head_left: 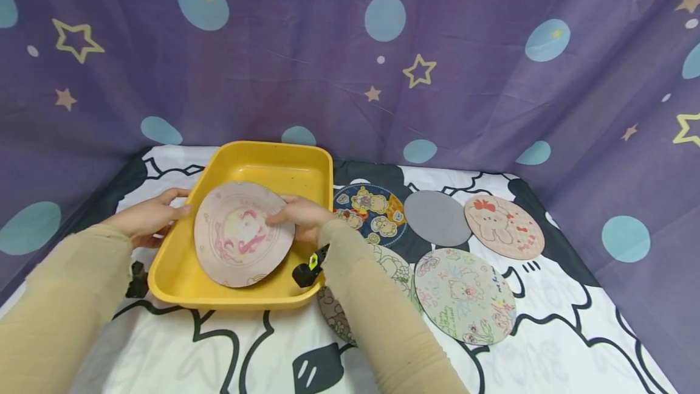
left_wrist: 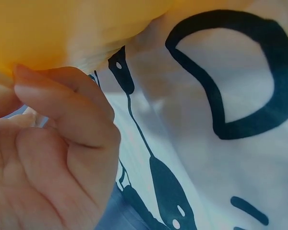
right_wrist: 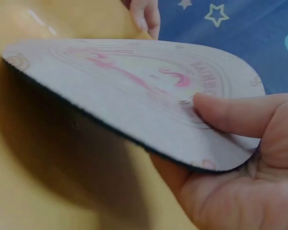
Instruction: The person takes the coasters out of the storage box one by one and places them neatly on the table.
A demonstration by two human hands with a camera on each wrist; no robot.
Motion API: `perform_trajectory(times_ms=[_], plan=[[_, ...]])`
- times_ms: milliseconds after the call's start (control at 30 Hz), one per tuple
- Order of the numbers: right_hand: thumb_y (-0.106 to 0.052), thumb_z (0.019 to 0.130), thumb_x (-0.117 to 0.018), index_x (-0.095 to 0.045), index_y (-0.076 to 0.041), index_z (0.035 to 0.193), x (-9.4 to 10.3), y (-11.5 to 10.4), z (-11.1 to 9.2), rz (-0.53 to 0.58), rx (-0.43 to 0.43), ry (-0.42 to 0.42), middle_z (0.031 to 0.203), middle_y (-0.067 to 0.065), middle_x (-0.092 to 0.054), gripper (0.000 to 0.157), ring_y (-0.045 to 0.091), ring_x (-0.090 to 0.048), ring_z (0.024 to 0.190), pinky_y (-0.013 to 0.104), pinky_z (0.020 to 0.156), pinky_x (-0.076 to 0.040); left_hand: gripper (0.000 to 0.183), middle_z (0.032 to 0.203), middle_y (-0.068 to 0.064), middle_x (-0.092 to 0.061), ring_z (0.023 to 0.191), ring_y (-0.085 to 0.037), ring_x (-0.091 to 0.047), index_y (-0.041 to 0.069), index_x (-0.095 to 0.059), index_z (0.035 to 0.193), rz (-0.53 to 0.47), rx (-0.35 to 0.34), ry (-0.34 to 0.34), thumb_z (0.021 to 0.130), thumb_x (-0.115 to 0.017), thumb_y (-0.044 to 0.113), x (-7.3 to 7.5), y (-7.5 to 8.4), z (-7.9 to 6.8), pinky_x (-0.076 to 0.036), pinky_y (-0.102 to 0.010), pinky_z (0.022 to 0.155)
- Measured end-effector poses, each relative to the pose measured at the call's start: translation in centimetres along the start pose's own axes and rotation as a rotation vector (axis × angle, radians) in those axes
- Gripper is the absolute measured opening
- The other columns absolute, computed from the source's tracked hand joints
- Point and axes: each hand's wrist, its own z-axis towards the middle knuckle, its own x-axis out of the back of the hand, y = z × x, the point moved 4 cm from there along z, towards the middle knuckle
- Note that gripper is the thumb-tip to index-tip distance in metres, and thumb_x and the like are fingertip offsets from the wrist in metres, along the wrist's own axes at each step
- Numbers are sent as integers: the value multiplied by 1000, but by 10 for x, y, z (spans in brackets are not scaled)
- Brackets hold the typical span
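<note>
A round pink mat [head_left: 244, 235] with a pink cartoon print and a dark underside is held tilted over the yellow plastic tray [head_left: 240, 304]. My right hand [head_left: 306, 216] pinches its right edge, thumb on the printed face and fingers beneath, as the right wrist view shows of the mat [right_wrist: 134, 91]. At the tray's left side, my left hand [head_left: 155, 214] grips the rim between thumb and fingers. In the left wrist view the thumb and a finger meet at the tray's edge [left_wrist: 43, 38]. Part of the tray floor is hidden behind the mat.
Right of the tray lie several round mats: a dark blue one [head_left: 377, 208], a plain grey one [head_left: 437, 217], a pink one [head_left: 504, 227] and a pale one with drawings [head_left: 465, 297]. My right forearm partly covers others. A purple curtain [head_left: 306, 78] hangs behind.
</note>
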Motion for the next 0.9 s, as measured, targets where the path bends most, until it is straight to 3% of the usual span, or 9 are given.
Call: perform_trajectory(times_ms=[133,433,633,900], plan=[[10,93,-53,-55,-13,140,-1,-2,-3,49,43,-10,98,6,-67,52,18,-67,80,29,68,-57,70,118,-17,-54,91,-19,-62,5,10,156,5,0,-3,109,-32,35,1,0,-1,-53,-36,78],[9,95,-51,-53,-14,142,1,-8,-11,192,117,-2,104,7,-67,52,17,-68,82,29,68,-57,76,114,-14,-55,88,-18,-63,5,11,156,-3,-9,-3,107,-36,40,0,2,1,-53,-36,77],[8,97,-47,-48,-16,145,3,-14,-12,239,162,-19,106,7,-65,54,18,-68,84,30,69,-58,82,114,-15,-53,87,-19,-62,4,9,156,-4,-16,5,104,-41,45,-1,1,1,-53,-35,76],[9,98,-44,-46,-12,145,2,-27,-20,248,224,-64,101,4,-66,51,18,-69,82,32,68,-57,74,124,-23,-48,89,-22,-61,4,8,156,6,-16,11,107,-36,38,-3,2,-1,-52,-34,77]])
